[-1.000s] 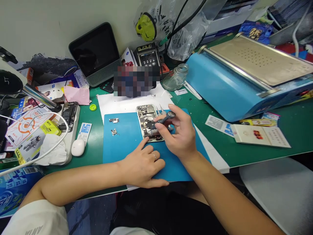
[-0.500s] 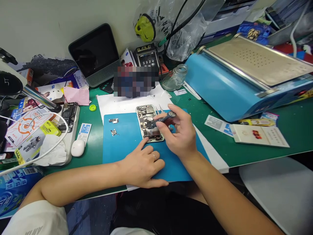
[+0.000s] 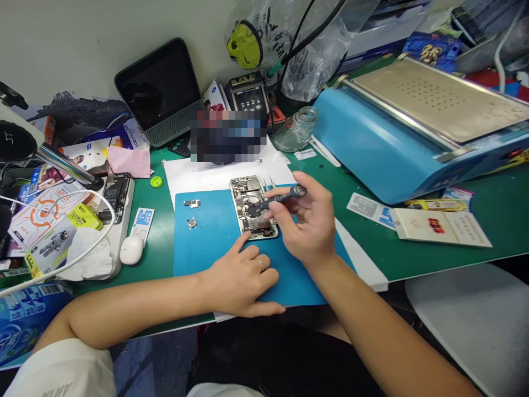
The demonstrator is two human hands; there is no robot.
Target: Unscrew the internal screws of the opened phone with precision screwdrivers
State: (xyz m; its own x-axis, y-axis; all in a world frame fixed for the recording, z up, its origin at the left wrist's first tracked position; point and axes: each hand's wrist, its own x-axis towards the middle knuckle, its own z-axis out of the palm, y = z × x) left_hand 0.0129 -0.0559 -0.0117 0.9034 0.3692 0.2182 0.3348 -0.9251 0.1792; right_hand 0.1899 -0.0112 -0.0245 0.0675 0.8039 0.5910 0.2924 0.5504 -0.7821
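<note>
An opened phone lies on a blue mat, its inner parts bare. My right hand is closed on a dark screwdriver, held slanted with its tip end over the phone's inside; whether the tip touches a screw is too small to tell. The index finger of my left hand rests on the phone's lower edge, with the thumb stretched out and nothing held. To the left on the mat sit a small metal phone part and another small part.
Tweezers lie behind the phone, their ends partly hidden. A blue machine with a metal plate stands at the right, near a glass jar and a white box. At the left are a white earbud case and piled boxes.
My right hand and the screwdriver's handle end have shifted slightly right and up, tilting the tool a little. My left hand and the phone stay put.
</note>
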